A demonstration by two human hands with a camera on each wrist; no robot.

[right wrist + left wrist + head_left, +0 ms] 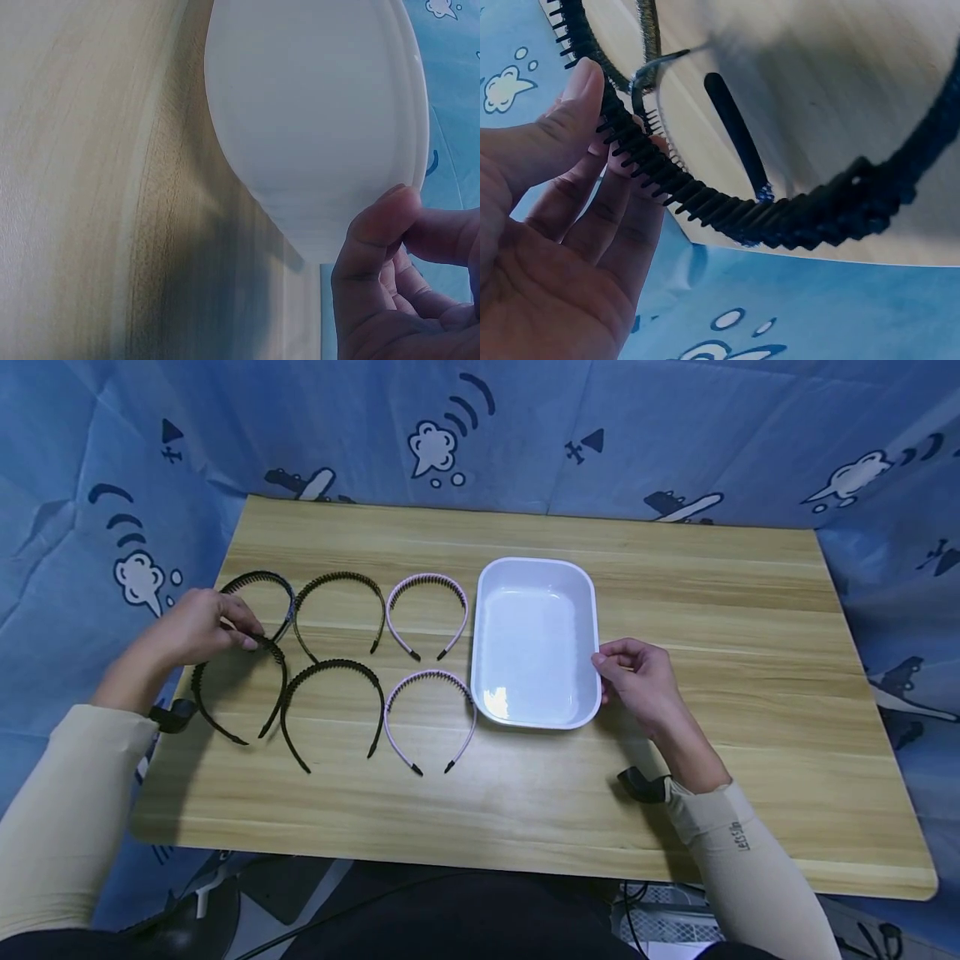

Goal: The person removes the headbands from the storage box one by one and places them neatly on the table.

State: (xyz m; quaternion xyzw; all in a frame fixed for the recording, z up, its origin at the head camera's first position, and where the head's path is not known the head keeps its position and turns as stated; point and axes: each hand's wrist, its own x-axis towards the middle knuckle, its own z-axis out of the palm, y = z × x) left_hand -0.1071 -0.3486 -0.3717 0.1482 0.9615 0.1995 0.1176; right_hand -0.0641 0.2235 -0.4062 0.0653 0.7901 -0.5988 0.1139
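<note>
My left hand (202, 627) pinches the top of a black toothed headband (284, 677) at the table's left side. In the left wrist view, the thumb lies on one side of this headband (705, 210) and the fingers are behind it. Just behind it lies a dark headband (291, 603), partly covered by the hand. My right hand (641, 681) grips the right rim of a white rectangular dish (536, 643); the right wrist view shows thumb and forefinger pinching the dish's edge (409, 161). No headband is in the dish.
Between hand and dish lie an olive-brown headband (341, 576), another black headband (333, 663), a lilac headband (426, 578) at the back and a lilac headband (429, 674) in front, close to the dish. Blue patterned cloth (510, 443) borders the wooden table (750, 693).
</note>
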